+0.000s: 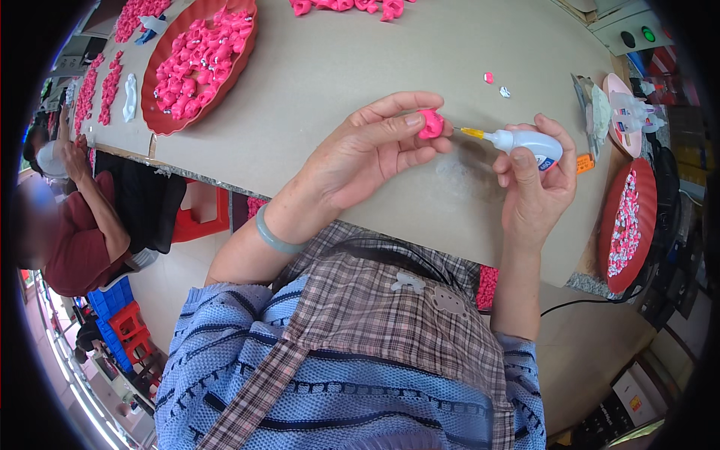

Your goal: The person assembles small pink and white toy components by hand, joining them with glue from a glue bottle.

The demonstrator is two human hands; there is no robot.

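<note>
Above the beige surface (315, 90), left hand (360, 157) pinches a small pink plastic piece (430, 124) while right hand (536, 187), at three o'clock, grips a white yellow-nozzled glue bottle (525, 142); oversqueezing could glue fingertips.

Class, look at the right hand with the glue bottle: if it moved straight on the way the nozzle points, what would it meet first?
Probably the small pink piece pinched in the left hand: the right hand aims the glue bottle nozzle straight at it, the tip almost touching.

Glossy white plastic glue bottle (531, 144), matt pink piece (430, 124), smooth beige tabletop (337, 75)
</note>
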